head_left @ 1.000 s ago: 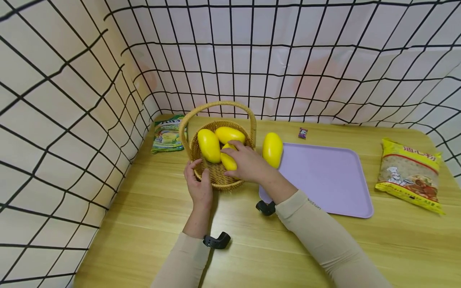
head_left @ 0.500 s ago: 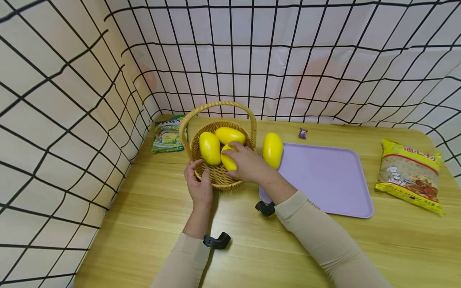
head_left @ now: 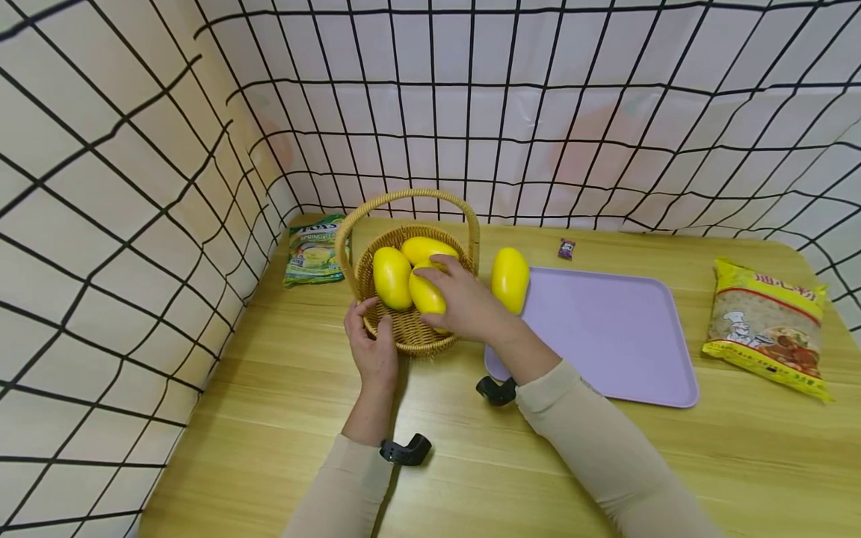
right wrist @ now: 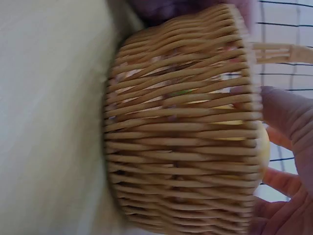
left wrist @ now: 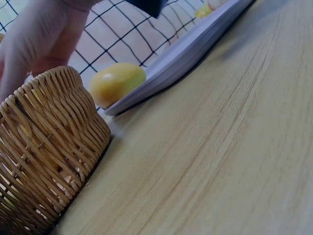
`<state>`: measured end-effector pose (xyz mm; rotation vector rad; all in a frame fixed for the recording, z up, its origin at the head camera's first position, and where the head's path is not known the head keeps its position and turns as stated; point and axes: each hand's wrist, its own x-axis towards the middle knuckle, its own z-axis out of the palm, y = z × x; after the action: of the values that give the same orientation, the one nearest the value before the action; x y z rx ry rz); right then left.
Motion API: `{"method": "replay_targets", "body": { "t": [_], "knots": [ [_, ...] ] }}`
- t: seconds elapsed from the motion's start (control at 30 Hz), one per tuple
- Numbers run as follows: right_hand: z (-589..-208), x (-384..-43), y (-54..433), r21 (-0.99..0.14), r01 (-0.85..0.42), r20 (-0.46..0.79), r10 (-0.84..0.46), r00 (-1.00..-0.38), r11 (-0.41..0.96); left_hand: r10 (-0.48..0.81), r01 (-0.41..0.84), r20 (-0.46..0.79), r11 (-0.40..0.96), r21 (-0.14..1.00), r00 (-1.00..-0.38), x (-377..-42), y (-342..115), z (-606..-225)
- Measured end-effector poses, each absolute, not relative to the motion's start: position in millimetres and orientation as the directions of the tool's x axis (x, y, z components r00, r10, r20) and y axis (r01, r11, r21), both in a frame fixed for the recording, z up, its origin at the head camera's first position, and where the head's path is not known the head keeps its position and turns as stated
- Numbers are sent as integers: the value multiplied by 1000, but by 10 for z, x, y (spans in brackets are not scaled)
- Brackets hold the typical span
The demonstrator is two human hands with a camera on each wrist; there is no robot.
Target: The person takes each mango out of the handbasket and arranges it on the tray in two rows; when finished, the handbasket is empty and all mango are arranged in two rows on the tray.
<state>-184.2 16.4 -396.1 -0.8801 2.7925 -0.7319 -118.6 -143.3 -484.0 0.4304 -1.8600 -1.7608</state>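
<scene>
In the head view, a round wicker basket [head_left: 408, 327] with a tall arched handle holds three smooth yellow mangoes. My right hand [head_left: 464, 302] reaches over the basket's right rim and grips the mango [head_left: 426, 290] nearest it, fingers over the top and thumb on the near side. To its left lies a second mango [head_left: 392, 276], and a third mango [head_left: 422, 247] rests behind them. At the front left rim, my left hand [head_left: 373, 347] holds the basket between thumb and fingers. The right wrist view shows the right hand [right wrist: 293, 127] at the rim.
One more mango [head_left: 510, 280] lies right of the basket, against the corner of a lilac tray [head_left: 605, 329]. A green packet [head_left: 312, 254] is behind left, a small purple wrapped sweet [head_left: 566, 249] at the back, a yellow bag [head_left: 767, 325] far right. Black netting [head_left: 471, 138] surrounds the table.
The mango under my right hand has come up slightly and shows more of itself. The left mango has shifted a little toward the near side and right. My left hand stays put.
</scene>
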Motion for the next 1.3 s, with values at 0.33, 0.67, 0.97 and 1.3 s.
{"method": "replay_targets", "body": {
  "t": [0.33, 0.67, 0.97, 1.3],
  "knots": [
    [-3568, -1625, 336, -632, -391, 48, -470, -882, 669, -568, 120, 154, 98, 988, -809, -1171, -1427, -4828],
    [-3487, -1426, 759, -678, -354, 62, -430, -901, 644, -565, 126, 156, 93, 988, -810, -1168, -1427, -4831],
    [-3607, -1338, 1245, -681, -358, 110, -395, -912, 639, -567, 128, 150, 79, 989, -810, -1174, -1433, -4827],
    [-3702, -1385, 1761, -720, -267, 147, -236, -961, 640, -568, 125, 143, 71, 990, -811, -1166, -1421, -4814]
  ]
}}
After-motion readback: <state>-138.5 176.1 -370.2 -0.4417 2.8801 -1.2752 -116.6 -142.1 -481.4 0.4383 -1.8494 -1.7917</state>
